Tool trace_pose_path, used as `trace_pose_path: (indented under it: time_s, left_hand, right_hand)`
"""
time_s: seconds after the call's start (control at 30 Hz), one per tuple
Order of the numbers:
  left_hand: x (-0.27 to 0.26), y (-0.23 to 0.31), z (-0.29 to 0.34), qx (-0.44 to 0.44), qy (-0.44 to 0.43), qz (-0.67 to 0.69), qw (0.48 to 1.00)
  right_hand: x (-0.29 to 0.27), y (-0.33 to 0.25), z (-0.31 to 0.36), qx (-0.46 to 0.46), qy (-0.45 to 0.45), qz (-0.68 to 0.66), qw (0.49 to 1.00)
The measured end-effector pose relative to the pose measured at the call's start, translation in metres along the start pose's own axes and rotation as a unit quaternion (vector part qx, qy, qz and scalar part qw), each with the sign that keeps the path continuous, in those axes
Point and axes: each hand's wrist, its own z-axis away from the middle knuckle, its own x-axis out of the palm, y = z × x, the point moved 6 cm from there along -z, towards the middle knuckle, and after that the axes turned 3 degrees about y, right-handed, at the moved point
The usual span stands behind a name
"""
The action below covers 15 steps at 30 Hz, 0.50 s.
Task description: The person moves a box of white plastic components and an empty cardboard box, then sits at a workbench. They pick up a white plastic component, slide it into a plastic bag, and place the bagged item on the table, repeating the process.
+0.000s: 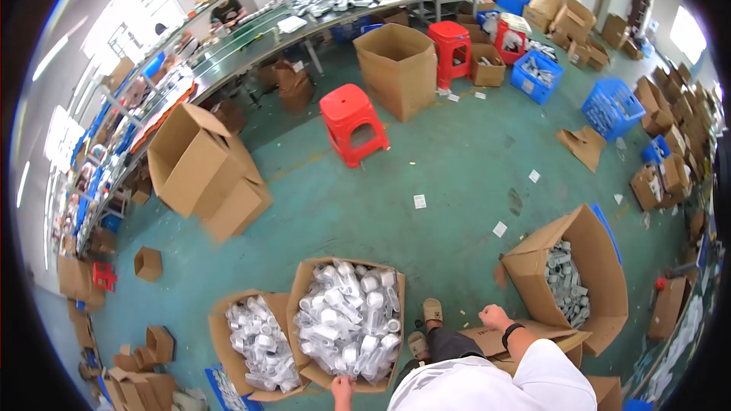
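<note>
My left hand (343, 387) is at the near rim of an open cardboard box (400, 312), its fingers curled; whether they grip the rim or anything else is hidden. That box is heaped with clear plastic parts with white round ends (350, 312). My right hand (495, 318), with a black band on the wrist, is closed in a loose fist and nothing shows in it. It is left of a tall open carton (605, 274) with grey plastic parts (565, 289) inside, above a flattened cardboard flap (525, 335).
Left of the heaped box stands another box (221, 327) of clear parts. Farther off are a red stool (354, 125), a large open carton (396, 68), a tilted carton (202, 160) and blue crates (613, 106). People sit along a long workbench (251, 53). Paper scraps (499, 229) dot the green floor.
</note>
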Motion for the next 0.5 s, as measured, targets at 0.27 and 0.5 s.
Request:
trace_pose_path:
  time_s: [0.27, 0.5]
  left_hand:
    - [0.015, -0.047, -0.001, 0.018, -0.062, -0.108, 0.992]
    - [0.017, -0.073, 0.008, -0.093, -0.047, -0.246, 0.964]
  right_hand:
    - [0.009, 0.03, 0.004, 0.0, 0.066, -0.068, 0.996]
    - [-0.02, 0.091, -0.003, 0.073, 0.064, -0.065, 0.993]
